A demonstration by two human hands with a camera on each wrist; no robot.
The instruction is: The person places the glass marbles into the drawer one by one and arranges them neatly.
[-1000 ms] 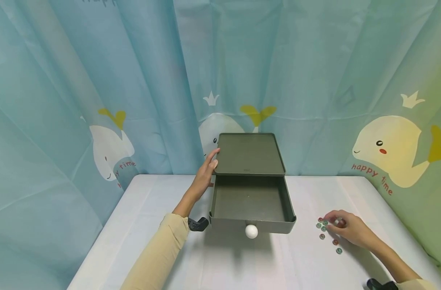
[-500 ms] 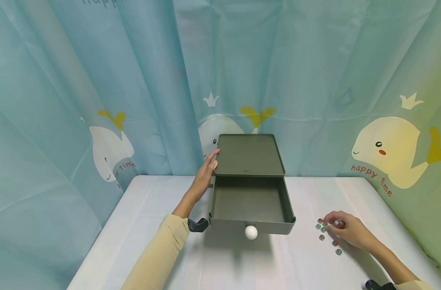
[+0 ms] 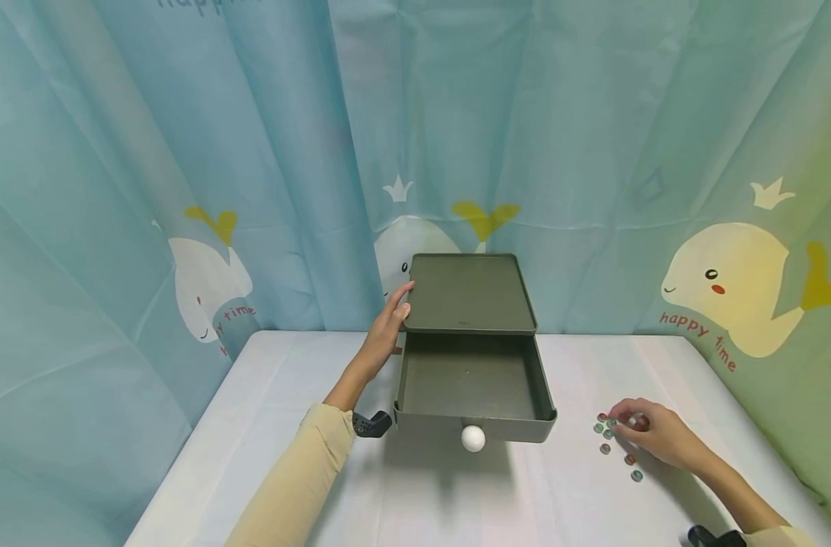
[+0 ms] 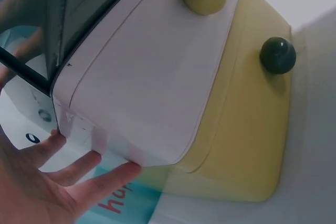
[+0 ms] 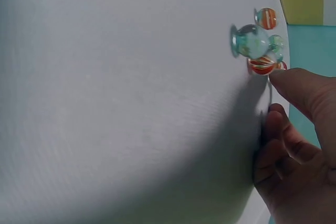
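Observation:
A dark green box stands at the back of the white table. Its drawer, with a white round knob, is pulled out and looks empty. My left hand rests with straight fingers against the box's left top edge. In the left wrist view those fingers touch the box's corner. To the right of the drawer lie several small glass marbles. My right hand sits over them with curled fingers and pinches a pale marble. The right wrist view shows thumb and fingers beside the marbles.
A blue and green curtain printed with whales hangs close behind the table and along its right side. A black wrist strap sits on my left forearm beside the drawer's front corner. The table's edges run at left and right.
My right hand has shifted very slightly over the marbles. The left hand, the box and the drawer have stayed where they were.

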